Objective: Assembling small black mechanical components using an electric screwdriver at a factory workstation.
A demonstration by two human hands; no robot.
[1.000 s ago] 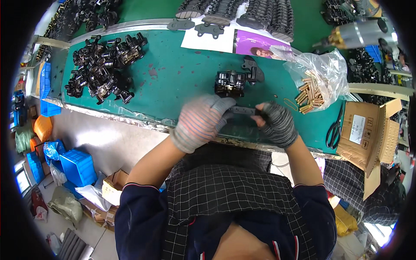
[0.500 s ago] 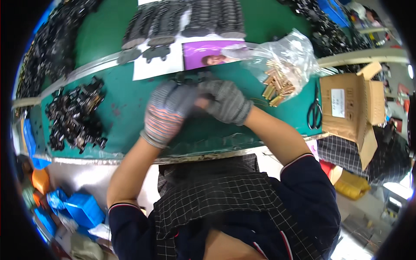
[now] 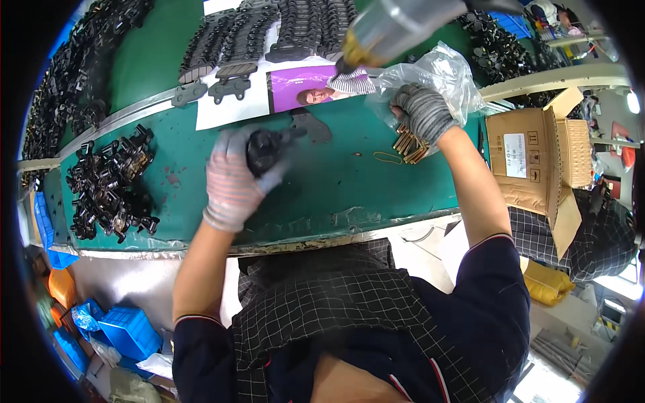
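Note:
In my gloved left hand (image 3: 232, 180) is a black metal caliper-like part (image 3: 265, 152), slightly blurred, held above the green table. A flat dark brake pad plate (image 3: 312, 126) lies just beyond it. My gloved right hand (image 3: 426, 114) is over the clear plastic bag (image 3: 451, 72), at the heap of brass-coloured pins (image 3: 410, 145). Its fingers are curled together and their tips are partly hidden, so anything between them does not show. Loose on the table nearby lies a rubber band (image 3: 388, 157).
A pile of black metal parts (image 3: 111, 185) lies at the left. Rows of brake pads (image 3: 232, 41) stand at the back, behind a purple printed sheet (image 3: 295, 89). A power screwdriver (image 3: 396, 30) hangs at the top. An open cardboard box (image 3: 521, 158) stands at the right.
My hands have parted: the right moved right to the pins, the left moved slightly left with the black part. The power screwdriver has come into view, and the brake pad plate now shows.

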